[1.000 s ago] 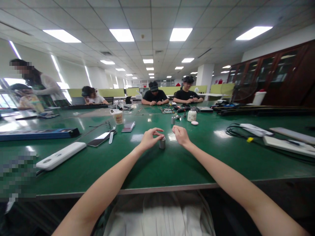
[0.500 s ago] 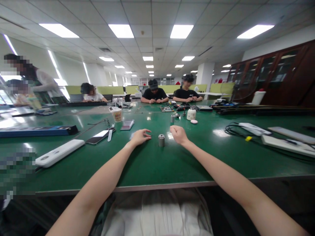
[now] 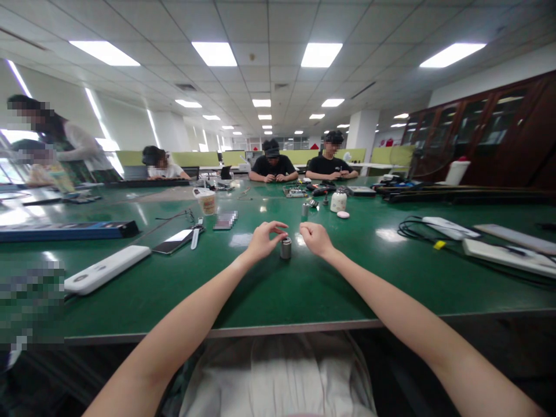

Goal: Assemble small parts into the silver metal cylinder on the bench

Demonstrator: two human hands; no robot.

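A small grey metal cylinder (image 3: 285,248) stands upright on the green table (image 3: 278,289), straight ahead of me. My left hand (image 3: 262,241) is raised just left of it. Its thumb and forefinger are pinched together right above the cylinder's top; what they hold, if anything, is too small to make out. My right hand (image 3: 316,238) rests on the table just right of the cylinder, fingers curled into a loose fist with nothing showing in it. It does not touch the cylinder.
A white power strip (image 3: 106,269), a phone (image 3: 174,242) and a long blue box (image 3: 65,230) lie to the left. A white jar (image 3: 338,202) and small metal parts (image 3: 307,207) sit beyond my hands. Cables (image 3: 412,230) and flat devices (image 3: 508,255) lie right. Other people sit across the table.
Half a second ago my left hand lay low on the table left of the cylinder; it has risen and moved right to pinch above its top. My right hand stayed put.
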